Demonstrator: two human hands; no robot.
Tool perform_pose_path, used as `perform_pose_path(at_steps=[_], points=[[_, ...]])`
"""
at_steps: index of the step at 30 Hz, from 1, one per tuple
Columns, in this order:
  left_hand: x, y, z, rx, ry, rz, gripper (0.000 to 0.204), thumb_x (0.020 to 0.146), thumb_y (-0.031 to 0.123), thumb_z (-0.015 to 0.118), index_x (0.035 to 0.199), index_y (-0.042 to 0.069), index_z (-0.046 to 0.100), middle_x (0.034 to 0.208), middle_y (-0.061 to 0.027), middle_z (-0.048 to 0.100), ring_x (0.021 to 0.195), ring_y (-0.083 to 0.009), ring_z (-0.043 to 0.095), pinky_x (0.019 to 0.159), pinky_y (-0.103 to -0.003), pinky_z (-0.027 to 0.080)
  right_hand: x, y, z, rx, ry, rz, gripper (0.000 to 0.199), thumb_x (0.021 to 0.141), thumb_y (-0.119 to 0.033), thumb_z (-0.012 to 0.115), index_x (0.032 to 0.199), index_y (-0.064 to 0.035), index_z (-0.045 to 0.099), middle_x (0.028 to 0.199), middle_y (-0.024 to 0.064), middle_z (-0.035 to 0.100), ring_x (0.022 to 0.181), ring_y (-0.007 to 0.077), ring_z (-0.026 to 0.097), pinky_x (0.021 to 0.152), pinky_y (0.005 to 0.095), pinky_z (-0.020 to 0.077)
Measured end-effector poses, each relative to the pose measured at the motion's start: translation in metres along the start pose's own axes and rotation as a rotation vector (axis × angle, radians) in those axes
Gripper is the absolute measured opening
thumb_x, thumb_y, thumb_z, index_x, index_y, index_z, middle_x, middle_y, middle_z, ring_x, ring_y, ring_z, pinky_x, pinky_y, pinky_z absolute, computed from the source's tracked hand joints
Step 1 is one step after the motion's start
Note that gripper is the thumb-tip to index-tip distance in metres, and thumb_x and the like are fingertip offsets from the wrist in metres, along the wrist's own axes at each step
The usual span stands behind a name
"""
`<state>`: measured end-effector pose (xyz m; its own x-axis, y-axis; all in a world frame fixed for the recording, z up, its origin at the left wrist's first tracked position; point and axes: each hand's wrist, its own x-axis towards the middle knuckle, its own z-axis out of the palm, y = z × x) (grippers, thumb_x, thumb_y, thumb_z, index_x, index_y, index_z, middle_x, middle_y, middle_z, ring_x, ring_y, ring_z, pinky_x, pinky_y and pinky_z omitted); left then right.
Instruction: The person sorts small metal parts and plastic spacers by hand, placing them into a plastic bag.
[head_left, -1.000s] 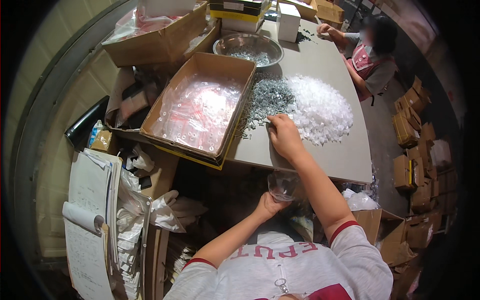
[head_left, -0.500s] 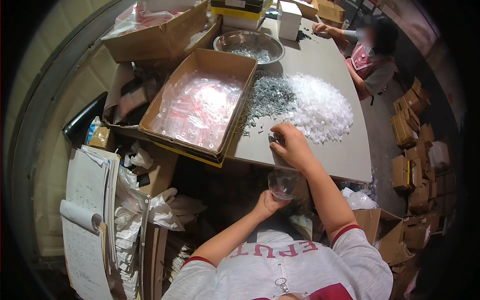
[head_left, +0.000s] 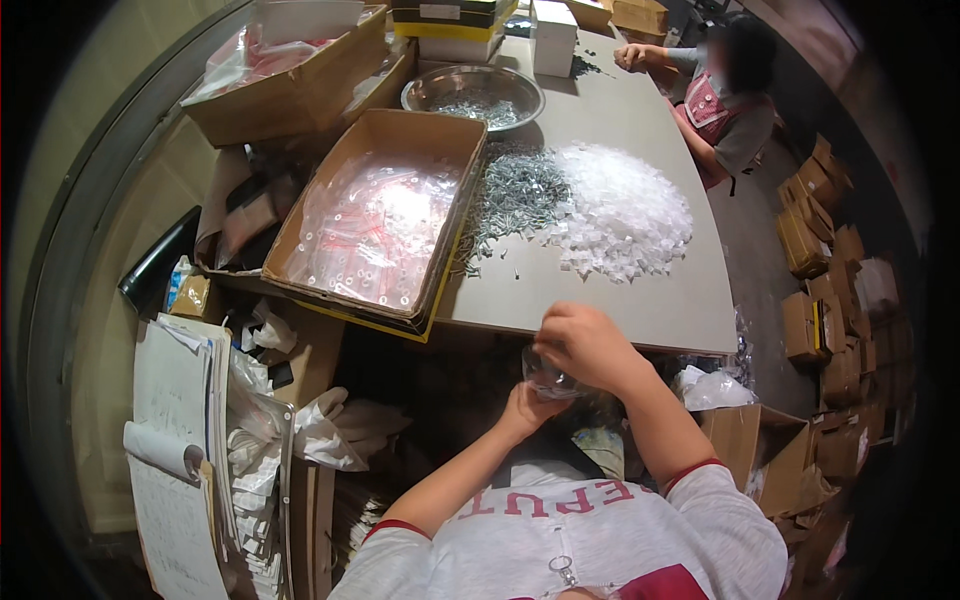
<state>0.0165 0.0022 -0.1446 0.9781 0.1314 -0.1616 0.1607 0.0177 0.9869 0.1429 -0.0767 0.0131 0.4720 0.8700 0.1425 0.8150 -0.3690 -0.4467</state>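
Note:
My left hand [head_left: 533,408] grips a small clear plastic bag [head_left: 545,378] just below the table's near edge. Right above the bag's mouth is my right hand [head_left: 585,345], its fingers curled together; what lies inside them is hidden. On the table beyond my hands spreads a heap of grey metal screws [head_left: 515,195]. Touching it on the right is a larger heap of small white plastic pieces [head_left: 625,215]. To the left stands a shallow cardboard box [head_left: 275,262] with clear, red-lined bags [head_left: 375,235] in it.
A steel bowl [head_left: 535,112] with more metal pieces sits behind the screws. Bags fill another carton [head_left: 270,105] at the back left. Across the table a person [head_left: 735,110] works with both hands. Papers [head_left: 175,400] hang at my left; cartons [head_left: 800,240] line the floor at right.
My right hand has moved from the tabletop near the white pieces down and toward me, to the bag's mouth. The left hand stays below the edge with the bag. The view has shifted slightly.

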Motion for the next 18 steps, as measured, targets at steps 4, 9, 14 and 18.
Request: perform_pose_path(at_steps=[4,9,14,18], points=[[-0.001,-0.012,-0.005,-0.088,-0.062,0.024,0.036,0.079,0.023,0.081,0.105,0.002,0.068,0.093,-0.005,0.072,0.085,-0.0138,0.066,0.078,-0.03,0.052,-0.014,0.021,-0.018,0.276,-0.101,0.147,0.021,0.08,-0.004,0.066,0.1,-0.0011,0.07,0.102,0.0155,0.065,0.094,0.034,0.063,0.087,0.0402,0.0513],[-0.001,-0.012,0.003,-0.176,-0.05,-0.001,0.04,0.078,0.022,0.082,0.108,0.001,0.066,0.098,-0.0067,0.07,0.089,-0.0153,0.064,0.081,-0.03,0.052,-0.01,0.076,0.005,-0.214,0.531,0.282,0.044,0.076,0.007,0.055,0.118,-0.0021,0.065,0.116,0.0197,0.059,0.109,0.0392,0.055,0.099,0.0443,0.0446],[-0.002,-0.014,0.002,-0.14,-0.04,-0.077,0.051,0.079,0.024,0.083,0.118,0.001,0.061,0.104,-0.007,0.067,0.095,-0.016,0.062,0.086,-0.031,0.051,-0.007,0.066,0.009,0.018,0.387,0.185,0.05,0.075,0.011,0.051,0.122,-0.0008,0.062,0.116,0.0184,0.06,0.109,0.0361,0.057,0.099,0.0406,0.0455],[-0.002,-0.007,-0.004,-0.113,-0.092,-0.112,0.054,0.078,0.025,0.084,0.121,0.002,0.06,0.105,-0.0066,0.066,0.095,-0.0168,0.062,0.087,-0.032,0.05,-0.019,0.05,-0.009,0.316,0.357,0.228,0.048,0.077,0.012,0.048,0.121,0.0005,0.063,0.112,0.0169,0.061,0.105,0.0299,0.061,0.093,0.0365,0.0486]])
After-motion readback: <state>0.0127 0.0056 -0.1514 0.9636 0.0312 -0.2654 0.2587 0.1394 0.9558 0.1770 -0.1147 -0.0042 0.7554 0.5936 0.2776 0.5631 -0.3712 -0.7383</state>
